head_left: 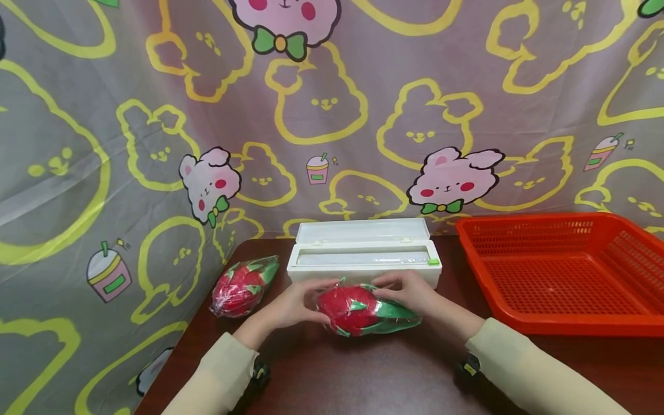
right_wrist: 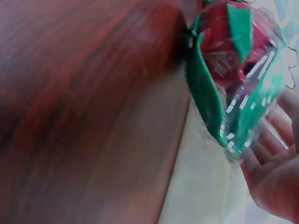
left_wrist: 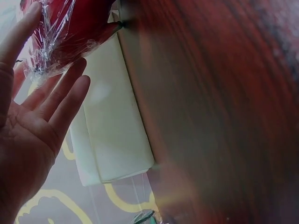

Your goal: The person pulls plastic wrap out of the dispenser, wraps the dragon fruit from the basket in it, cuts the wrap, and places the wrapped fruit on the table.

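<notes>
A red dragon fruit [head_left: 349, 308] with green leafy scales, wrapped in clear film, lies sideways between both hands in front of the white box. My left hand [head_left: 293, 302] holds its rounded red end, thumb on the near side and fingers reaching to the far side. In the left wrist view, crinkled film gathers by the left fingers [left_wrist: 70, 91]. Over the fruit's green tapered end, my right hand [head_left: 410, 293] grips from the far side; its fingertips are partly hidden. Film shines over the green tips [right_wrist: 233, 126] in the right wrist view.
Behind the hands stands a white film dispenser box [head_left: 363, 271] with its lid raised. Another wrapped dragon fruit [head_left: 241, 288] lies at the table's left edge. A red perforated basket [head_left: 565, 276] takes up the right side. Patterned cloth [head_left: 358, 115] hangs behind the brown table [head_left: 363, 374].
</notes>
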The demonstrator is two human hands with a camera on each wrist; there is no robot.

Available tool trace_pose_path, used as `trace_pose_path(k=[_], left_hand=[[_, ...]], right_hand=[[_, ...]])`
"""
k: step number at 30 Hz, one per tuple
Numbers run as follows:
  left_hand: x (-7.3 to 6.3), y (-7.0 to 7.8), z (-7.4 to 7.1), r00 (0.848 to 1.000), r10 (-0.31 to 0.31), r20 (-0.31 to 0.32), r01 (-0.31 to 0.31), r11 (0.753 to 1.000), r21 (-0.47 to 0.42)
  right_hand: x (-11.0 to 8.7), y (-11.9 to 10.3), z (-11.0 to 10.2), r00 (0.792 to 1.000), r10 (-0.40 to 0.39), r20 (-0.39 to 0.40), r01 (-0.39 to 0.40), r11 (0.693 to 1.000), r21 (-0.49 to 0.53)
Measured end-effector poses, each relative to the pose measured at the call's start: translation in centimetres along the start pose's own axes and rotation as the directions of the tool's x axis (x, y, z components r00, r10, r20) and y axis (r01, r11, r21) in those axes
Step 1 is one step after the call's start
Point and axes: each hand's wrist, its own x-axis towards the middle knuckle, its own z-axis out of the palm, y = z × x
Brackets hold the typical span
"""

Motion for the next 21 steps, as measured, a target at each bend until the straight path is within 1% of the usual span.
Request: trace_pose_path(k=[3, 6, 9, 12, 18, 21], left_hand=[[0.0, -0.1, 0.0, 1.000, 0.016, 0.000, -0.016, 1.000, -0.005], [-0.1, -0.2, 0.0, 1.000, 0.021, 0.005, -0.021, 1.000, -0.016], [0.0, -0.2, 0.0, 1.000, 0.017, 0.011, -0.016, 1.000, -0.027], [0.1, -0.2, 0.1, 1.000, 0.008, 0.010, -0.008, 0.999, -0.033], [-0.1, -0.2, 0.1, 1.000, -0.010, 0.020, 0.011, 0.999, -0.052], [-0.2, -0.1, 0.0, 1.000, -0.014, 0.021, 0.015, 0.998, -0.054]], right_hand=[[0.2, 0.0, 0.3, 1.000, -0.010, -0.016, 0.010, 1.000, -0.009], [0.4, -0.1, 0.6, 0.999, 0.011, -0.042, -0.012, 1.000, -0.016], [0.4, -0.1, 0.5, 0.998, 0.034, -0.049, -0.035, 0.999, -0.017], [0.3, 0.0, 0.4, 0.999, 0.020, -0.032, -0.020, 1.000, -0.012], [-0.9, 0.5, -0.4, 0.997, -0.064, 0.038, 0.065, 0.997, -0.029], [-1.9, 0.6, -1.2, 0.996, -0.060, 0.058, 0.063, 0.997, -0.041]])
